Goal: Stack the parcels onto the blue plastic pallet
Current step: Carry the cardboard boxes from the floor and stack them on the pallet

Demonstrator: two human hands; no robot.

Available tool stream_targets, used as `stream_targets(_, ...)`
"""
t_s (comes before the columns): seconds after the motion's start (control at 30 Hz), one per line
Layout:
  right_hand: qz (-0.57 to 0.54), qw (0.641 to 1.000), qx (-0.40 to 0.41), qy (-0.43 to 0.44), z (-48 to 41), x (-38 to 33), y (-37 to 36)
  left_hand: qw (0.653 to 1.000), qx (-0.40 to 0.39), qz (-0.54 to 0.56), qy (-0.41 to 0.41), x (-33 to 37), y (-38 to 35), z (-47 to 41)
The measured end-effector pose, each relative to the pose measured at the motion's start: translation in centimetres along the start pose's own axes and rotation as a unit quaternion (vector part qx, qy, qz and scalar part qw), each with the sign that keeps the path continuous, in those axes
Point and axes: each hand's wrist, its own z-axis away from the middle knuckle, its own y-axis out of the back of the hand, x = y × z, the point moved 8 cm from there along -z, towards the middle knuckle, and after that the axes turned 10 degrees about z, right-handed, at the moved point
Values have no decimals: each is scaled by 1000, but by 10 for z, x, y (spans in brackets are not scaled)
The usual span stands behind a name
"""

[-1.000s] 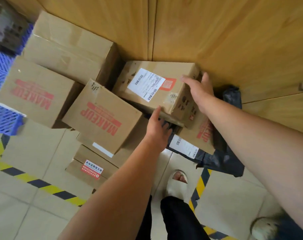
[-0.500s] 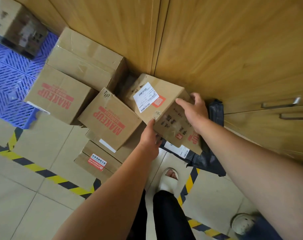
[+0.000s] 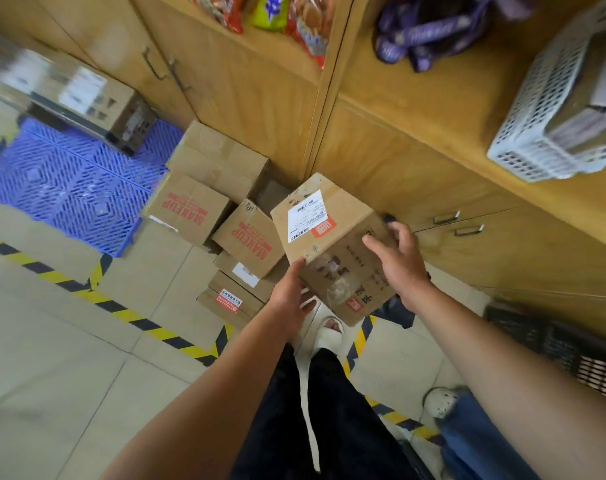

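The person holds a box (image 3: 332,244) in the air in both hands, above the floor (image 3: 52,358) and in front of the cabinet (image 3: 381,174). The box is tilted, with the face that carries a white label and an orange sticker turned up and to the left. The left hand (image 3: 289,299) grasps its lower left corner, thumb up against the side and fingers curled underneath. The right hand (image 3: 398,261) grasps the right side, fingers spread over the printed face and reaching to the far edge.

The pallet (image 3: 69,188) lies on the floor to the left, well apart from the held box. One blurred parcel (image 3: 73,102) sits at its far side against the cabinet.

Between the pallet and the held box a pile of cartons rests on the floor. A plain carton (image 3: 218,157) stands against the cabinet. In front of it a MAKEUP carton (image 3: 187,209) touches the pallet's edge, and a second MAKEUP carton (image 3: 249,237) leans tilted on flatter cartons (image 3: 232,299) below.

Striped tape (image 3: 121,306) runs across the floor tiles. The person's white sandal (image 3: 326,334) is just below the held box. Another person's shoe (image 3: 440,401) shows at lower right.

On the shelf (image 3: 398,98) above the cabinet are snack packets (image 3: 270,8), purple packets (image 3: 426,32) and a white basket (image 3: 554,109). A black crate (image 3: 554,341) stands at the right.
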Motion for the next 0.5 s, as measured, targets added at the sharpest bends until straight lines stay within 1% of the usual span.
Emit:
stream_targets(0.17,5,999,-1,35,73,-38,17,999,-1,-10,-33,3,14,72)
stream_targets(0.27,-6,998,1,66,104,-55,21,998,8,11,-65,12,24,110)
stream_targets(0.37,-7,994,-25,104,128,-62,14,994,31,27,-99,21,36,149)
stream_targets(0.5,11,984,-64,163,160,-71,1,983,76,33,-164,21,61,190)
